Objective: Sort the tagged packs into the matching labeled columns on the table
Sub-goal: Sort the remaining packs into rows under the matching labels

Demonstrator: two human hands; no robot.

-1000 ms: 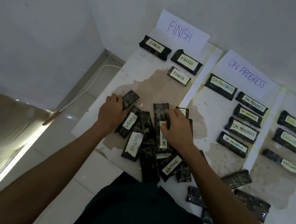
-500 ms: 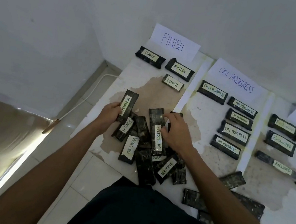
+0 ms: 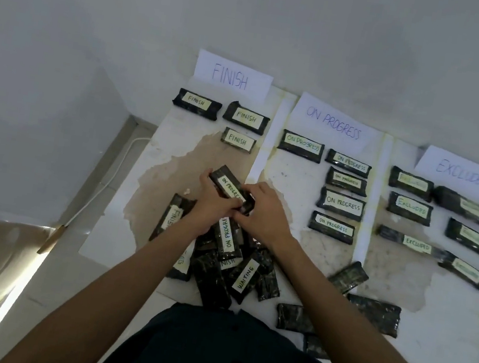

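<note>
Both hands meet on one slim, oblong pack (image 3: 229, 186). It is wrapped in dark, glossy, crinkled film, and its pale paper tag reads ON PROGRESS. The left hand (image 3: 208, 204) curls its fingers round the pack's far long edge. The right hand (image 3: 263, 213) pinches the pack's near end between thumb and fingertips. The pack sits tilted in this double grip, just beyond the pile (image 3: 218, 274).

That pile lies under both wrists, a loose heap of like packs. Some show FINISH, ON PROGRESS or WAITING tags, others only bare film. Beside the right forearm lie a few more packs with the film side up.

Beyond the left hand three FINISH packs (image 3: 238, 140) lie below a white paper FINISH sign (image 3: 232, 76). To the right of the right hand, past a white paper strip (image 3: 262, 153), five ON PROGRESS packs (image 3: 342, 204) lie in a column. Farther right lie the EXCLUDED packs (image 3: 409, 208).

The white table (image 3: 291, 182) has a peeled skin, and a rough brown patch (image 3: 170, 177) shows left of the left hand.
</note>
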